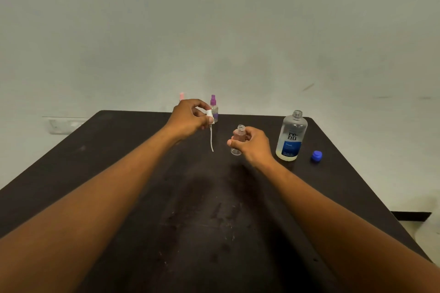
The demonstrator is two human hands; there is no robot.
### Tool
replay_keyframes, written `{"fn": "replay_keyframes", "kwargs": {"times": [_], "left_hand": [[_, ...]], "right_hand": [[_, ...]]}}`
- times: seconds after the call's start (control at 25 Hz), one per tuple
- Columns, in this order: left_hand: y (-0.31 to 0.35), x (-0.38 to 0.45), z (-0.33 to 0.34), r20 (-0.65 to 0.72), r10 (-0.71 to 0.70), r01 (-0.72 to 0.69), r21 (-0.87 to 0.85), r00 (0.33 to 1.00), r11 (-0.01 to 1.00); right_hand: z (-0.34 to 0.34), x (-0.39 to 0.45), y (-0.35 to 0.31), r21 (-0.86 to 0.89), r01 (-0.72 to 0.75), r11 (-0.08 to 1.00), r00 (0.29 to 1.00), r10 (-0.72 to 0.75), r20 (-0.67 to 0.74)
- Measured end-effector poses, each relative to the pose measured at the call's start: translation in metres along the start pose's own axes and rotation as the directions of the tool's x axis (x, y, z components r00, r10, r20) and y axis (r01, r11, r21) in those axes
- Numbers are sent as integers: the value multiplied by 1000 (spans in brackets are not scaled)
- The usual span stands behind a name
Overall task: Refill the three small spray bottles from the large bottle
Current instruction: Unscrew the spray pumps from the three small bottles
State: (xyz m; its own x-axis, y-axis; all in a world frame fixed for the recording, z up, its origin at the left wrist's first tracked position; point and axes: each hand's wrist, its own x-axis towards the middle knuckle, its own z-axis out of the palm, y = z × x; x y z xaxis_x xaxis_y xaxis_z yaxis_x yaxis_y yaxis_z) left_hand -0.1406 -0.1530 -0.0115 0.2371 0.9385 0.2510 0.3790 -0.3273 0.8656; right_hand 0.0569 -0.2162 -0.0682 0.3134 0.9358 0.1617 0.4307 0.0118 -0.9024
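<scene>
My right hand [253, 146] grips a small clear spray bottle [238, 137] with its neck uncovered, held just above the dark table [119, 162]. My left hand [190, 116] pinches that bottle's white spray head [210, 115], whose thin dip tube [211, 139] hangs down to the left of the bottle. The large clear bottle [291, 137] with a blue label stands uncapped at the right. Its blue cap [316, 156] lies on the table beside it. A purple-capped spray bottle [213, 107] stands at the far edge. A pink-capped one [182, 96] peeks out behind my left hand.
A pale wall rises right behind the table's far edge. The table's right edge runs diagonally close to the blue cap. A white wall fitting [64, 125] sits beyond the left corner.
</scene>
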Motion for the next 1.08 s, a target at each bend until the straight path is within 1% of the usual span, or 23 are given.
{"fn": "replay_keyframes", "kwargs": {"times": [0.12,0.24,0.4,0.6,0.68,0.76,0.88,1.08], "left_hand": [[-11,0,10,80,-37,37,-3,996,999],[-17,0,17,140,-77,72,35,987,997],[-25,5,26,188,-113,99,85,976,991],[-33,12,40,212,-147,118,143,966,983],[-35,16,47,217,-162,117,206,963,972],[-35,19,54,199,-185,138,229,962,964],[-35,21,65,178,-219,175,234,959,956],[-41,26,76,165,-250,194,295,954,936]], "right_hand": [[5,2,9,-3,-23,1000,1000,23,3],[6,2,17,-25,-41,999,999,42,21],[10,2,26,-68,-42,997,999,44,31],[12,2,28,-86,-10,996,999,14,41],[9,0,28,-52,2,999,998,1,69],[4,0,28,23,13,1000,997,-14,78],[-4,1,25,105,-6,994,999,0,53],[-5,4,32,152,-25,988,1000,24,7]]}}
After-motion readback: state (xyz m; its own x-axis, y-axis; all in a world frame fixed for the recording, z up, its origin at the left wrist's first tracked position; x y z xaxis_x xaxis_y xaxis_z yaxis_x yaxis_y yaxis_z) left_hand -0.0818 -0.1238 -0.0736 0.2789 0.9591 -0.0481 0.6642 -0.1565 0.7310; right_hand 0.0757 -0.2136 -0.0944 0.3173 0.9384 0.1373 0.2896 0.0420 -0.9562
